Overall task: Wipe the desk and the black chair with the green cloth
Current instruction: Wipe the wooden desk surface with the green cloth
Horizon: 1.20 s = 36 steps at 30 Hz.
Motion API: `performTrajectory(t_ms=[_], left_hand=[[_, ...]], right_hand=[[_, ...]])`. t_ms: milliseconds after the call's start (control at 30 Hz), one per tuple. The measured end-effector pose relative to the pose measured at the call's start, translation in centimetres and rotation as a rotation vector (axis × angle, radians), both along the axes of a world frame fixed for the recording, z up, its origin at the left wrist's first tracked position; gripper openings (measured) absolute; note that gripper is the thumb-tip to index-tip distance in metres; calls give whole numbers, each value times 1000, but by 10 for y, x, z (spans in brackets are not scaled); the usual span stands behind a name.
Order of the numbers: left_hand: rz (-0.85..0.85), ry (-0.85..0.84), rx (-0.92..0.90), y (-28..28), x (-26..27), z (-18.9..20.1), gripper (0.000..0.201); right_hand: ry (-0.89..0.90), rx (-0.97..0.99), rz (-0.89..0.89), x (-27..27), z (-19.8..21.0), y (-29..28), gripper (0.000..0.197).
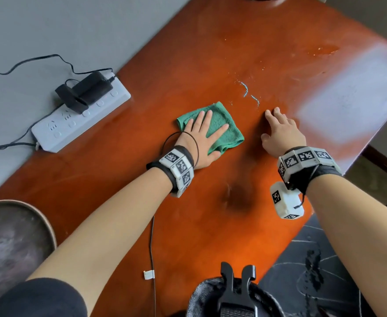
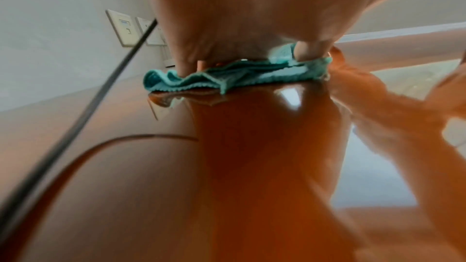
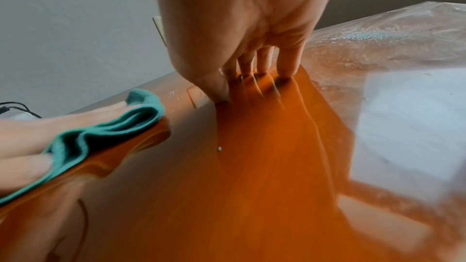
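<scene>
Item: desk (image 1: 188, 213) wipe, in progress. We press L hand (image 1: 201, 138), fingers flat and spread, on cloth (image 1: 222, 131) mid-desk. R hand (image 1: 281, 133) braces beside, fingers loose, holding nothing. Next, we reckon: sweep cloth toward wet streaks (image 1: 247, 90) just beyond. Chair pending.

Reddish-brown wooden desk top (image 1: 188, 213): smooth, glossy finish, window light and hands mirrored in it; wet streaks and fine pale specks are seen on the far part.
Folded green terry cloth (image 1: 220, 128): soft, looped, matt pile, layered hemmed edges shown in the left wrist view (image 2: 227, 81).
White plastic power strip (image 1: 78, 120): smooth, matt casing.
Black plastic adapter (image 1: 89, 89): smooth, slightly satin.
White plastic wrist modules (image 1: 286, 202): matt, printed with black markers.
Black cloth wrist strap (image 1: 320, 172): matt, woven.
</scene>
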<state>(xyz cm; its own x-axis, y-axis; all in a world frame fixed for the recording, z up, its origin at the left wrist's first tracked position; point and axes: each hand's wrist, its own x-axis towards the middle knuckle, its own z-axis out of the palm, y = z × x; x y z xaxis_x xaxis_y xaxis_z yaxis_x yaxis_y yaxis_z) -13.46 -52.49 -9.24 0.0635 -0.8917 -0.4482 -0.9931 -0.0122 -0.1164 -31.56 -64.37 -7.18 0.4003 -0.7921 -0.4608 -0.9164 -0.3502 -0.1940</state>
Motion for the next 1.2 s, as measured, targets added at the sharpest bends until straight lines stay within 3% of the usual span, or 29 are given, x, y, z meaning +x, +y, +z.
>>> performTrajectory(t_ms=[133,433,700,1067,1200], left_hand=[[123,-1,1,35,13,2,72],[722,16,-44,87,43,7,74],[1037,92,51,42,63,16,79],[1001,111,38,-1,64,15,79],[911,143,38,-21,60,14,78]], right_hand=[[-12,0,-28,0,0,4,63],[-53,37,-42,-1,-2,1,64],[-48,37,-58,-2,-1,-2,64],[-80,114,-56,2,5,-26,53],[-135,78,-205,8,12,-52,52]])
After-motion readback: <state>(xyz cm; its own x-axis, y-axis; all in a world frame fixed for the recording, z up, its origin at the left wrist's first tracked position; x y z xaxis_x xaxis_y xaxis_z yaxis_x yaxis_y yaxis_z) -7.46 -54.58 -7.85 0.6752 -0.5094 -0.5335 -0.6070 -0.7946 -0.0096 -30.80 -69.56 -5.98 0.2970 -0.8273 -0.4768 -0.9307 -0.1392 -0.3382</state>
